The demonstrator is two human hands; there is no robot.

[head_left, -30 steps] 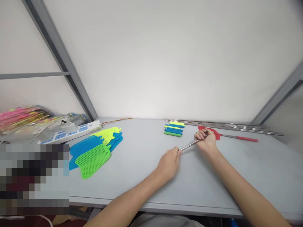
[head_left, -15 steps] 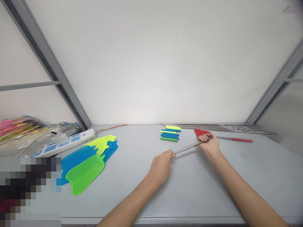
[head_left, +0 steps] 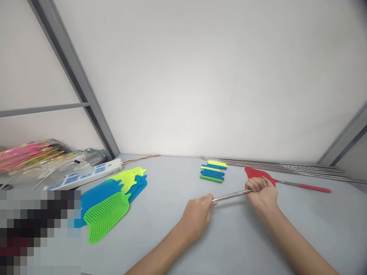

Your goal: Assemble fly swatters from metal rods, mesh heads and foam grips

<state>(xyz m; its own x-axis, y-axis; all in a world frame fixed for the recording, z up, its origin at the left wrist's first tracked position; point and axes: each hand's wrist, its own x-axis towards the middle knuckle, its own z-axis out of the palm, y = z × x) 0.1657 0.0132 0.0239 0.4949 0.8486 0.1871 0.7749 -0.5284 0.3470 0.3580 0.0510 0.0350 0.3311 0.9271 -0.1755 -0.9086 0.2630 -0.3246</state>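
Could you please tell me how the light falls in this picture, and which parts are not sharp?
Head view: the wall is palest near its middle, darkening at the upper-right corner; head view: the held metal rod shows bright highlights; head view: the pink bundle at far left looks smeared, and pixel blocks hide the lower-left corner.

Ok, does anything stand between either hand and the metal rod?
Nothing visible does: the left hand and right hand both grip the metal rod, and its stretch between them is bare. The red swatter head lies beyond the right hand, not in between.
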